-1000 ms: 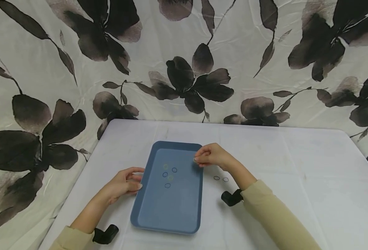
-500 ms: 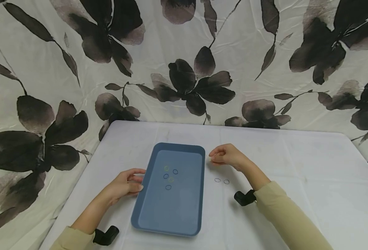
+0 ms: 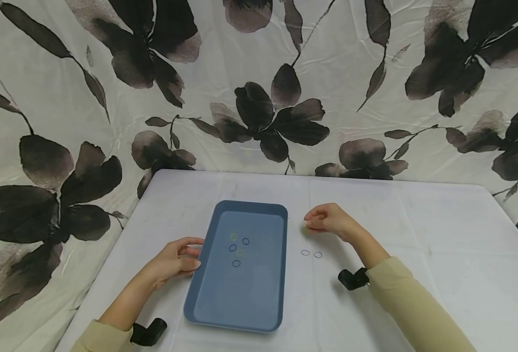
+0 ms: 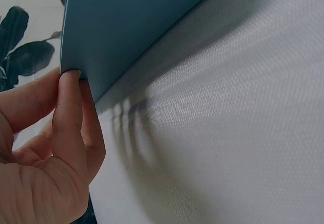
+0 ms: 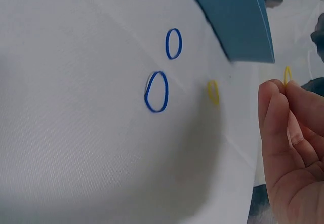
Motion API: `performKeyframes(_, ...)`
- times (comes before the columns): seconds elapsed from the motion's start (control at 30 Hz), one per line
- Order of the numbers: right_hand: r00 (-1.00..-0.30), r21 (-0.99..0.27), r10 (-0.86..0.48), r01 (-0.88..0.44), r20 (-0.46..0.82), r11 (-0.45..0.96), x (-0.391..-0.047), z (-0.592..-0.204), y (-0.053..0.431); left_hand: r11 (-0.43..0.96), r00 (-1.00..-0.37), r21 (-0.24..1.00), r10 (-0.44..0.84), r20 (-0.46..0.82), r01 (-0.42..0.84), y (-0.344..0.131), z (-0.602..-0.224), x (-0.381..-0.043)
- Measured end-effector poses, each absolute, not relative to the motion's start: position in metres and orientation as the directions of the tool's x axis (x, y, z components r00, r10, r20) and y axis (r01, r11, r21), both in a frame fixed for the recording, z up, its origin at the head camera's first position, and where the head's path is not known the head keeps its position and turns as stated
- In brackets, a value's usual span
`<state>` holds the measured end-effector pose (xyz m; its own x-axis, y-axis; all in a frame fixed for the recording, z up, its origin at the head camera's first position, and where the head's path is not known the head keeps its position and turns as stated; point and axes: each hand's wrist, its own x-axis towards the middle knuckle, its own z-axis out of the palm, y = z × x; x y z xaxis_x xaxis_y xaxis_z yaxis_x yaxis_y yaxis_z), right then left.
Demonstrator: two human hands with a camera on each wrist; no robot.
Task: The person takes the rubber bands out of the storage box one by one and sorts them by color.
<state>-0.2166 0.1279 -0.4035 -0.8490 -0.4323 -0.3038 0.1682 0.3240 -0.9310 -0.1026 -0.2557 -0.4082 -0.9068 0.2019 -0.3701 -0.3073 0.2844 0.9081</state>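
Observation:
My left hand (image 3: 177, 256) grips the left rim of a blue rectangular tray (image 3: 236, 298), its thumb at the edge. The left wrist view has its fingertips at the tray wall (image 4: 121, 27). Two yellow rubber bands (image 3: 231, 237) and three blue ones (image 3: 239, 266) lie in the tray. To the right of it, my right hand (image 3: 331, 222) is above the white table; in the right wrist view, thumb and finger pinch a yellow rubber band (image 5: 285, 74). Another yellow rubber band (image 5: 208, 91) lies on the table near two blue rubber bands (image 5: 167, 93).
A white cloth covers the table (image 3: 417, 234). Behind it hangs a floral backdrop (image 3: 360, 63). Black wrist cameras sit on both forearms, the left one (image 3: 150, 332) low over the table and the right one (image 3: 352, 279) near the sleeve.
My right hand has moved right, from over the tray's right rim to above the table beside it. The left hand stays at the rim, and the bands in the tray keep their places.

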Motion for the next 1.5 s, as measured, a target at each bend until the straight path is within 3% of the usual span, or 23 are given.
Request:
performKeyframes(0.87,-0.857,-0.906,-0.365,0.237,-0.365,0.35,-0.214,-0.427,0.147,0.304,-0.902,0.898,0.195,-0.385,-0.317,-0.253,-0.405,-0.103)
performKeyframes(1.5,-0.864,-0.836,-0.341,0.149,-0.369,0.527,-0.218,-0.423,0.139,0.301,-0.907,0.901,0.187,-0.378,-0.314,-0.254,-0.406,-0.103)
